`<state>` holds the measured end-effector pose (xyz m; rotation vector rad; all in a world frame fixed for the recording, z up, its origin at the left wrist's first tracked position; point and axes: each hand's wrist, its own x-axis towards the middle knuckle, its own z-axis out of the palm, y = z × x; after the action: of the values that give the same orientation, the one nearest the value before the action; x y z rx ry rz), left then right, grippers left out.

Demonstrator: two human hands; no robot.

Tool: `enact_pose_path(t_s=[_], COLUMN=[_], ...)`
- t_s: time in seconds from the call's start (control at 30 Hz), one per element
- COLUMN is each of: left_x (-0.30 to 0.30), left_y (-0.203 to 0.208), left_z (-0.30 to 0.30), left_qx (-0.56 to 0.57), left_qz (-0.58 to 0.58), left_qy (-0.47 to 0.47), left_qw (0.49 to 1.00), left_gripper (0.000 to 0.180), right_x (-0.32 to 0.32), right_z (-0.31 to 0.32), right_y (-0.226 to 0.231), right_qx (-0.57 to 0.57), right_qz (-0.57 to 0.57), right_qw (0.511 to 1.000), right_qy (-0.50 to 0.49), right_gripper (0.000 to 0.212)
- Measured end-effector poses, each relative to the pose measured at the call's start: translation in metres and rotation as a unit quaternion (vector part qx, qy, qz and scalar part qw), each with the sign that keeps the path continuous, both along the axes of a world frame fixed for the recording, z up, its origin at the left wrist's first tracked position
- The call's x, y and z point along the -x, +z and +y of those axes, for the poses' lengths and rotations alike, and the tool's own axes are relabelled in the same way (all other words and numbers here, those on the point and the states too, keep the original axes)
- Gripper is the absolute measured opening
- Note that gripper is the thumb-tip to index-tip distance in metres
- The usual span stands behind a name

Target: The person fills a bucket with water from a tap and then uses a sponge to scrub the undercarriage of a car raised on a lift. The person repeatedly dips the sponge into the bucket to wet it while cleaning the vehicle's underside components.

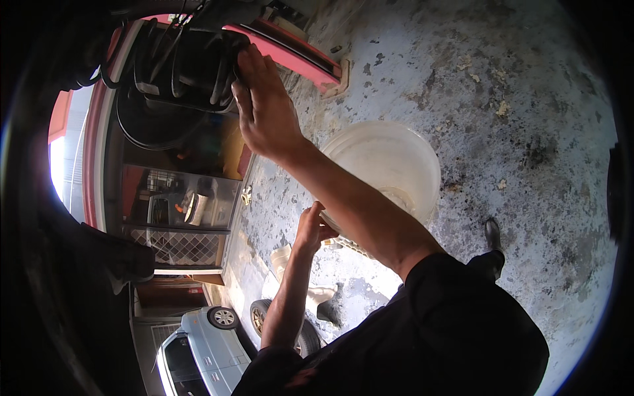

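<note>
Black coil-ringed part (191,69), upper left: my right hand (265,109) against it, fingers straight, spread little. Left hand (309,228) beside translucent white round tub (370,155); grip, can't tell. Right forearm (350,191) crosses tub. Flaking blue-grey floor (495,152).

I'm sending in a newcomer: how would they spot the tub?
Start with the big stained, blue-grey floor, then follow the right forearm across the picture's middle. The tub shows just above that forearm, partly hidden by it. Unlike the dark tyre further down, it is pale and wide-mouthed.
</note>
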<state>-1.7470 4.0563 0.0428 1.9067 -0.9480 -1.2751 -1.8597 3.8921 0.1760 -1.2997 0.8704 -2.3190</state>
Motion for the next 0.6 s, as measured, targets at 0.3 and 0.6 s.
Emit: enact_pose_path(t_s=[0.3,0.6], left_x=[-0.001,-0.005], left_y=[0.017,0.015], left_z=[-0.007,-0.02], left_qx=[-0.021,-0.018], left_qz=[-0.045,-0.004], left_qy=[0.002,0.018], left_qw=[0.999,1.0], left_gripper=[0.061,0.054], right_x=[0.005,0.018], right_z=[-0.01,0.054], right_y=[0.007,-0.084], right_qx=[0.026,-0.044], right_qz=[-0.05,0.215], right_qw=[0.998,0.971], right_qy=[0.02,0.092], right_gripper=[0.037,0.034])
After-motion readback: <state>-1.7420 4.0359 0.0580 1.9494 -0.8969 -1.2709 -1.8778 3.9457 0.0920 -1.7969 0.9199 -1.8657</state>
